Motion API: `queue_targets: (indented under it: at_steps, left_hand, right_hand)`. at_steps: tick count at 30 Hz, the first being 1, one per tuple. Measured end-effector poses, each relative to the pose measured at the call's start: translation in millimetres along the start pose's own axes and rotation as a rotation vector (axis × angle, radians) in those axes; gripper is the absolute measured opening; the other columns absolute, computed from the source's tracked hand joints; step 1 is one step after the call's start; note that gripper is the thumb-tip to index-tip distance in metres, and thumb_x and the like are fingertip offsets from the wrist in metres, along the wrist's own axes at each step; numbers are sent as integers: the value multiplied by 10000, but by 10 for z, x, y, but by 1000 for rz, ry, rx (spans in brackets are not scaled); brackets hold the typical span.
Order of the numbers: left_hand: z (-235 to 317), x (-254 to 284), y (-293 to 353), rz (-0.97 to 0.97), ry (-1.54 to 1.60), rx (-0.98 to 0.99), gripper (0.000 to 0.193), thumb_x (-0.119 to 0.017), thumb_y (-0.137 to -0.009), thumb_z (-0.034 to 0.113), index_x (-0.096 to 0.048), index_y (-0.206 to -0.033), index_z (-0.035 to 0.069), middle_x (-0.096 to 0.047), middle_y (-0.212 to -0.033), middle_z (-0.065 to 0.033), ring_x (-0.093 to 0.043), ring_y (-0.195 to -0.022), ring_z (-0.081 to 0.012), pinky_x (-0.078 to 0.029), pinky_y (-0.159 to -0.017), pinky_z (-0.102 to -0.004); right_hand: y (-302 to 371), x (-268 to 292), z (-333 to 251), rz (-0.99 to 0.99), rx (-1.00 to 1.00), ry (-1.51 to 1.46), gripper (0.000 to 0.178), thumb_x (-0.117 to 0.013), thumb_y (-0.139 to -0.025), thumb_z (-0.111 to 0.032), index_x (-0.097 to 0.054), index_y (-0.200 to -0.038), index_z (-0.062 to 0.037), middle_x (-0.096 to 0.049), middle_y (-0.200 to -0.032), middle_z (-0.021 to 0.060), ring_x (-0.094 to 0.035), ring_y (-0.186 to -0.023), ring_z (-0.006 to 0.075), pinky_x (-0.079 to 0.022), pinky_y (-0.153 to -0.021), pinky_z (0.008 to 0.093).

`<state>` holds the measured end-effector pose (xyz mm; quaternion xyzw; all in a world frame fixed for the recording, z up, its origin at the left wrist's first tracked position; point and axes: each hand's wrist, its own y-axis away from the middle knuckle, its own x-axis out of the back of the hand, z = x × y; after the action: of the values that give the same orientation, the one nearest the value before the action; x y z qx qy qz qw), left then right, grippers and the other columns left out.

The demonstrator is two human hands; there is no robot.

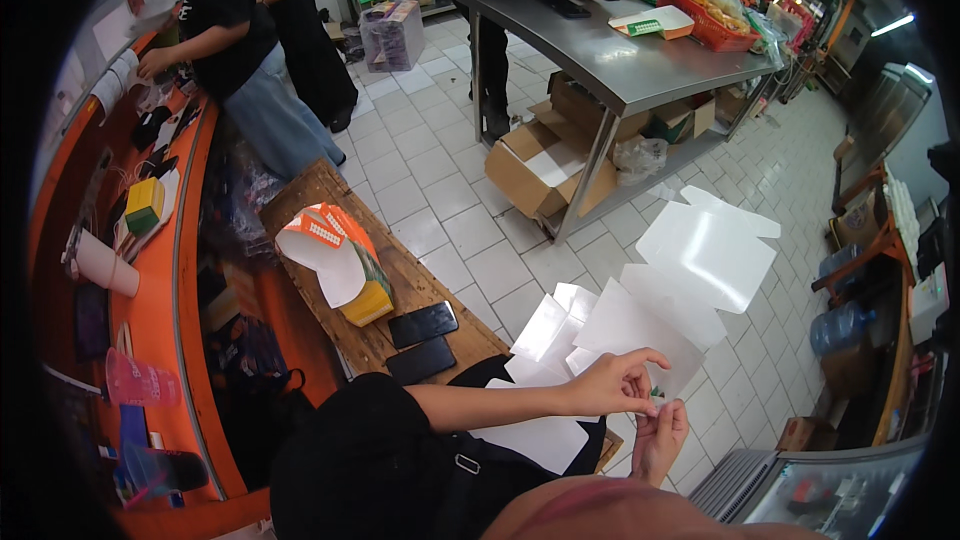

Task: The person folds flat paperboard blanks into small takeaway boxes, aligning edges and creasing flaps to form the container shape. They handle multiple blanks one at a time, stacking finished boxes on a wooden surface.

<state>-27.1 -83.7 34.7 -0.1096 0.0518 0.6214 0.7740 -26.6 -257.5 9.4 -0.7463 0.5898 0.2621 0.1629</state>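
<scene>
An unfolded white cardboard box point(640, 325) with several creased flaps lies across my lap and reaches out over the floor. My left hand point(622, 382) comes in from the left, its thumb and fingers pinching at the box's right edge. Just below it, my right hand point(660, 440) is closed at the same edge, thumb and forefinger together. The fingertips of both hands almost meet there, beside a small green patch. Part of what they grip is hidden by the fingers. A broad shiny flap point(715, 250) stands out at the far end of the box.
To my left, a wooden bench point(330, 190) bears a stack of orange, yellow and white folded cartons point(340, 265) and two dark phones point(423, 324). Ahead stands a steel table point(600, 55) with a red basket point(712, 20). Other people stand at the back and by the orange counter point(165, 290).
</scene>
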Motion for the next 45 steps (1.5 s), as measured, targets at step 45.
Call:
queue_targets:
  at_steps: [45]
  left_hand:
    - [613,-128,220,173,-232,-517,752,-708,-746,-21,-311,-1384,-48,-673,-819,-97,-644,-718,-121,-536,-707,-250]
  right_hand:
    - [90,-619,-404,-56,519,522,184,-623,-848,-112,-605,-776,56,-533,-1200,290,-577,-1076,327,-449,-921,402]
